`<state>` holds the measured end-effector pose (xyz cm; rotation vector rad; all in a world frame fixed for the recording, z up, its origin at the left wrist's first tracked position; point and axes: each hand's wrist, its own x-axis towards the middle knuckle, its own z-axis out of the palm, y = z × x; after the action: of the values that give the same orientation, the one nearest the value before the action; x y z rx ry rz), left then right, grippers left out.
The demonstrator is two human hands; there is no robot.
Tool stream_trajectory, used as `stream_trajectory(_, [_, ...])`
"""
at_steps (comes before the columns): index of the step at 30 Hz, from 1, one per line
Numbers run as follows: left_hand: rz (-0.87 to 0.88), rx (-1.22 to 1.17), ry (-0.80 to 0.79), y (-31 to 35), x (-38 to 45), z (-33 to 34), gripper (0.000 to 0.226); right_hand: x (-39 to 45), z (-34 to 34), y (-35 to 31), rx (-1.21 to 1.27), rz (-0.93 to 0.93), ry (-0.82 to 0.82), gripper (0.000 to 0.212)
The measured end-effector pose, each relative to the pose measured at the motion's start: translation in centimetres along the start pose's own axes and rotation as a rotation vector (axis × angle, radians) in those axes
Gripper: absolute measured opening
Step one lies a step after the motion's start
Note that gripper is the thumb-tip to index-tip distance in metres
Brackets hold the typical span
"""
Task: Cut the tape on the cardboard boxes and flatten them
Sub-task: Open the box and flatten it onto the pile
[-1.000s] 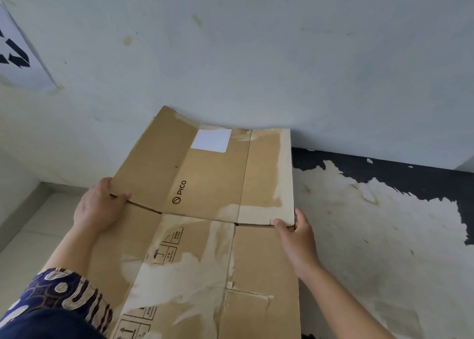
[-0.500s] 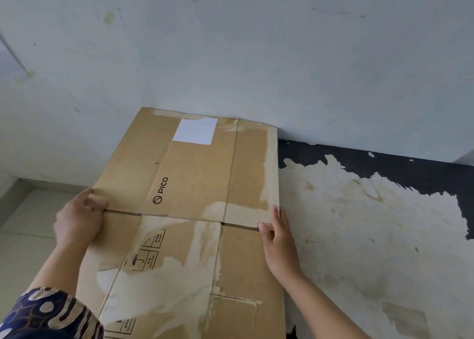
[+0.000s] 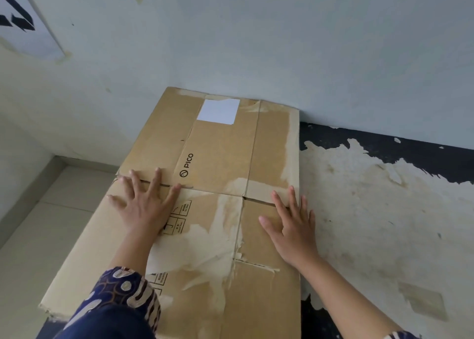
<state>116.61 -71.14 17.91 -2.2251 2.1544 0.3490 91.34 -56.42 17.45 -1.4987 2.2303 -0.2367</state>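
A flattened brown cardboard box (image 3: 218,159) lies on a worn surface, its far end touching the wall. It carries a white label, a PICO print and pale patches where tape was torn off. My left hand (image 3: 145,205) presses flat on its left side, fingers spread across the fold between the flaps and the body. Palm down, my right hand (image 3: 291,227) presses on the right side, its fingertips at the same fold. No cutting tool is in view.
A pale wall (image 3: 282,43) rises right behind the box, with a printed sheet (image 3: 20,23) stuck at the upper left. The peeling black-and-cream surface (image 3: 372,210) stretches to the right. A lower tiled floor (image 3: 38,236) lies at the left.
The raised far flaps have gone down flat. Both hands left the flap's edges and now lie spread, palms down, on top of the cardboard.
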Motion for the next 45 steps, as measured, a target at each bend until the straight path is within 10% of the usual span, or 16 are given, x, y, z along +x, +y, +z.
stream_trajectory(10, [-0.068,0.085,-0.148,2.3,-0.3,-1.5,0.059,0.7,-2.0,0.4,0.364,-0.002,-0.213,0.069])
stream_trajectory(17, [0.178,0.037,-0.091,12.0,-7.3,-2.6,0.055,-2.4,-5.9,4.5,0.476,0.021,-0.071,0.064])
stream_trajectory(45, [0.713,-0.143,-0.158,51.4,-45.2,3.6,0.057,-25.9,-23.5,46.6,0.677,0.260,0.431,0.055])
